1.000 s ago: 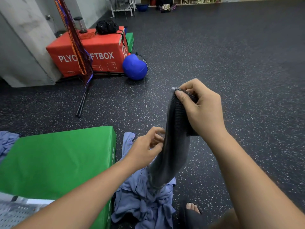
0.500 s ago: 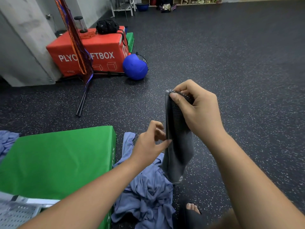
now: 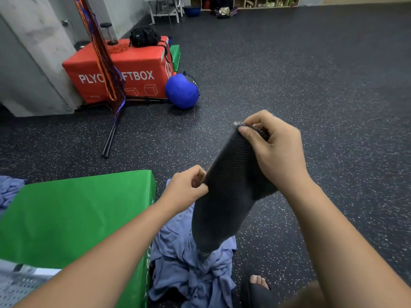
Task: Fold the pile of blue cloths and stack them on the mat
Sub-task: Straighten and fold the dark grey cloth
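Dark cloth (image 3: 226,196) held aloft: top corner pinched by right hand (image 3: 278,152), side edge pinched by left hand (image 3: 186,187). Blue pile (image 3: 191,270) seen on floor beside green mat (image 3: 66,214). Risk: hanging end dragged through pile, fold skewed.

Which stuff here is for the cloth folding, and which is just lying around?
For the job: dark cloth held by left hand and right hand; pile of blue cloths; green mat.
Lying about: red box, blue ball, black bag.
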Demonstrator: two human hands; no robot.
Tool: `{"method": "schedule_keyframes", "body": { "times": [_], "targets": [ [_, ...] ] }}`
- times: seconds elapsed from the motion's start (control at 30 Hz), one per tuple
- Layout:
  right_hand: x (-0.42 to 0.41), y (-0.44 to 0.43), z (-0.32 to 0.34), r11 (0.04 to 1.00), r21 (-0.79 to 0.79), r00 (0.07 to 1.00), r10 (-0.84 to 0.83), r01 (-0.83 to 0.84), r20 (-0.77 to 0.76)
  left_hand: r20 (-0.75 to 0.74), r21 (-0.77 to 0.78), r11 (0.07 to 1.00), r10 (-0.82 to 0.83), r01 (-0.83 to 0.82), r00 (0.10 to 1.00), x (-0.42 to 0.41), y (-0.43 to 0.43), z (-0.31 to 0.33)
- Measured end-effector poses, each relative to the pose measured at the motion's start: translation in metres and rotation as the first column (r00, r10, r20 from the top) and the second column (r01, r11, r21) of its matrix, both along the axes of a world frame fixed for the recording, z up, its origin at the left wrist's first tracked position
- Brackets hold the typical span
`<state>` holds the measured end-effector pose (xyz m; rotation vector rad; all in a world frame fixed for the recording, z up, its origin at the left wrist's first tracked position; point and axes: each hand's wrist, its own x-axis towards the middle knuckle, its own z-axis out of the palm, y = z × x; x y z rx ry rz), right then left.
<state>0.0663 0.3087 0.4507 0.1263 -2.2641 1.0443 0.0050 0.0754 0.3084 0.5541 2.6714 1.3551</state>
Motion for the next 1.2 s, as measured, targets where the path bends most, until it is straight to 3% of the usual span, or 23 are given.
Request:
{"method": "schedule_keyframes", "body": {
  "times": [0.17, 0.43, 0.7, 0.9, 1.07, 1.2],
  "targets": [
    [0.000, 0.016, 0.003, 0.996, -0.044, 0.997, -0.073, 0.073, 0.013, 0.142, -0.081, 0.993, -0.069, 0.081, 0.987, -0.015, -0.035, -0.015],
    [0.001, 0.016, 0.001, 0.995, -0.043, 0.996, -0.088, 0.087, -0.016, 0.044, -0.329, 0.942, -0.054, 0.065, 0.998, -0.013, -0.042, -0.029],
    [0.002, 0.029, 0.002, 0.979, -0.129, 0.986, -0.164, 0.160, -0.024, 0.144, -0.453, 0.890, 0.022, 0.046, 0.989, -0.023, -0.070, -0.044],
    [-0.002, 0.031, -0.001, 0.968, -0.161, 0.980, -0.200, 0.194, -0.016, 0.283, -0.331, 0.943, 0.091, 0.008, 0.955, -0.028, -0.088, -0.048],
    [-0.003, 0.027, -0.003, 0.968, -0.170, 0.982, -0.189, 0.185, -0.005, 0.262, -0.220, 0.975, 0.030, 0.030, 0.965, -0.025, -0.067, -0.024],
    [-0.003, 0.015, -0.011, 0.990, -0.078, 0.993, -0.116, 0.119, 0.033, 0.210, -0.206, 0.974, -0.044, 0.088, 0.977, -0.022, -0.055, 0.003]
  ]
}}
